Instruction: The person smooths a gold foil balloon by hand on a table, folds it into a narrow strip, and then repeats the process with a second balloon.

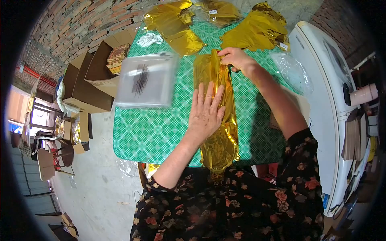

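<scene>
A flat gold foil balloon (219,148) lies lengthwise on the green checked table (152,132), its near end reaching the table's front edge by my body. My left hand (206,112) rests flat on its middle, fingers stretched out and spread. At the far end my right hand (238,60) pinches the foil's upper right edge, where the material is folded and creased. A stack of clear plastic bags (146,80) lies left of the balloon. More gold foil pieces lie at the table's far side, on the left (173,28) and right (257,30).
A white string bundle (149,39) and a crumpled clear bag (292,70) lie on the table. Cardboard boxes (90,90) stand to the left, one holding printed packets. A white fridge-like appliance (317,100) borders the right side. Brick walls rise behind.
</scene>
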Demonstrator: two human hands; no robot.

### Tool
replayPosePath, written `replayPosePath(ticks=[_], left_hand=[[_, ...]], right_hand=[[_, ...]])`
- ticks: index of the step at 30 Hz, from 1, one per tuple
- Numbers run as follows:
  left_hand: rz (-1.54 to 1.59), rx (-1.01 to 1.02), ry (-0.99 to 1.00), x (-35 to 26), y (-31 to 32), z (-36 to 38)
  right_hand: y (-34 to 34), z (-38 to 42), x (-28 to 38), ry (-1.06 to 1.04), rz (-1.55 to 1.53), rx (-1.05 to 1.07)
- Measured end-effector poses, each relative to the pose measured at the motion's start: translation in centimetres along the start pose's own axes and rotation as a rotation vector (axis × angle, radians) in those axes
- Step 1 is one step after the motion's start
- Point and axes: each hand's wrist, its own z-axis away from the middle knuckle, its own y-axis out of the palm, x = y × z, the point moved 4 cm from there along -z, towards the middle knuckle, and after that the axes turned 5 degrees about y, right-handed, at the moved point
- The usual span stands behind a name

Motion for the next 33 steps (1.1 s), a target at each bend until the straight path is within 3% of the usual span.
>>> replayPosePath(ticks=[4, 13, 22, 29, 33], left_hand=[[-0.003, -0.015, 0.011, 0.0, -0.1, 0.0], [0.008, -0.037, 0.015, -0.1, -0.1, 0.0], [0.032, -0.021, 0.011, -0.1, -0.3, 0.0], [0.018, -0.018, 0.022, 0.0, -0.3, 0.0], [0.025, -0.026, 0.028, 0.0, -0.3, 0.0]], right_hand=[[-0.3, 0.9, 0.7, 0.023, 0.052, 0.062], [0.3, 1.8, 2.3, -0.312, 0.063, 0.375], [0.3, 2.9, 2.9, -0.397, 0.074, 0.334], [0.3, 4.6, 4.6, -0.445, 0.442, 0.335], [0.4, 3.1, 3.4, -0.525, 0.445, 0.356]])
